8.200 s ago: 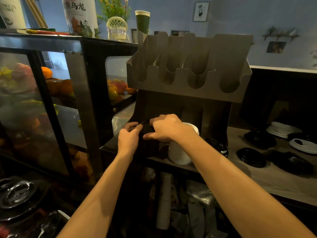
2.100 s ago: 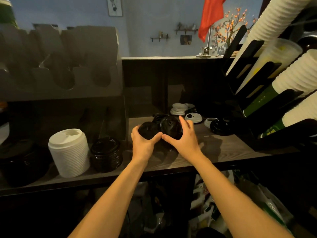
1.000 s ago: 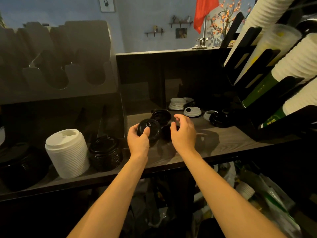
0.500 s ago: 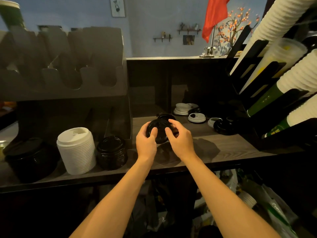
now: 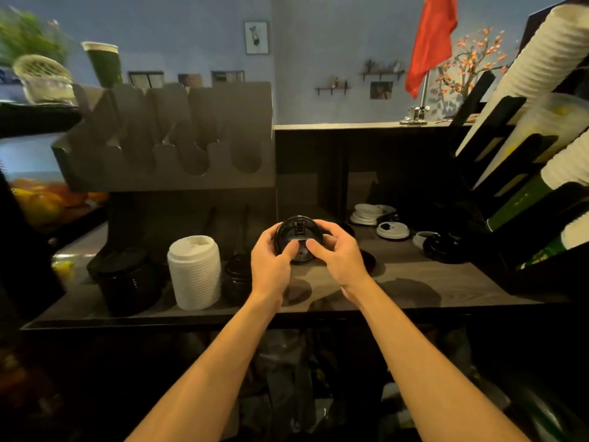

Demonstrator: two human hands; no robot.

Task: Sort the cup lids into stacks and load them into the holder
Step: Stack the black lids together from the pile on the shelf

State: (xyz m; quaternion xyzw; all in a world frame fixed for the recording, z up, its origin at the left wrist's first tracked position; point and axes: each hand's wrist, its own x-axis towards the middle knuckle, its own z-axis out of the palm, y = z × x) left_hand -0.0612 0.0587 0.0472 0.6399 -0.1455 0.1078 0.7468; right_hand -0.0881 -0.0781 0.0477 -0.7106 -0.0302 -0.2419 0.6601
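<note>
You stand at a dark wood-grain table point(image 5: 414, 282) set against a blue wall hung with a small framed picture point(image 5: 256, 37); a red flag point(image 5: 432, 39) stands on the ledge beyond your right hand point(image 5: 341, 253). Your left hand point(image 5: 271, 260) and right hand both grip one black lid point(image 5: 294, 231) just above the table, fingers curled round its rim and thumbs pressed on its face; whether more lids nest beneath it cannot be told. Left of your left hand stand a short black stack point(image 5: 237, 279), a tall white stack point(image 5: 194, 271) and a wider black stack point(image 5: 129, 282), all under the grey holder point(image 5: 178, 145) with its scalloped slots. Right of and beyond your right hand lie loose white lids point(image 5: 366, 213), a single white lid point(image 5: 392, 230) and a black one point(image 5: 441, 248), with slanted sleeves of cups point(image 5: 541, 59) above them. A second ago your left hand alone held a black lid while your right reached for another on the table; now both hands meet on the lid, which sits higher and tilts its top toward you.
</note>
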